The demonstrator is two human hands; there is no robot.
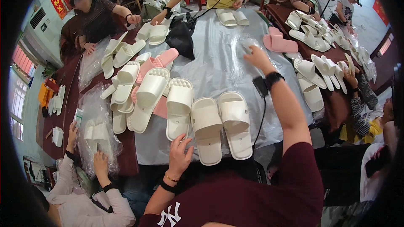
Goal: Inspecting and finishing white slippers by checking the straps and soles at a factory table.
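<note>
Nearest, at the lower middle of the frame, two white slippers (208,126) lie side by side on the sheeted surface (214,67), toes pointing up the frame. Just left of them, the left grip (181,156) has loosely bent fingers at the heel of a single white slipper (179,101); I cannot tell whether it pinches the sole. The light way, I judge, is to steady it by the heel edge without nudging the nearby two out of line. Farther up, right of centre, the right grip (259,60) looks released, fingers spread beside some clear plastic (250,42). That film would probably handle best pinched at one edge and lifted slowly, since it is likely to cling and crumple.

Counting outward: two slippers in the near pair, one at the left grip, then a mixed pile (149,88) at left of centre, mostly white with at least two pink, its total hidden by overlap. Pink slippers (277,42) rest at upper right, seemingly two. Two more white ones, a far pair (227,17), sit at the top centre.
</note>
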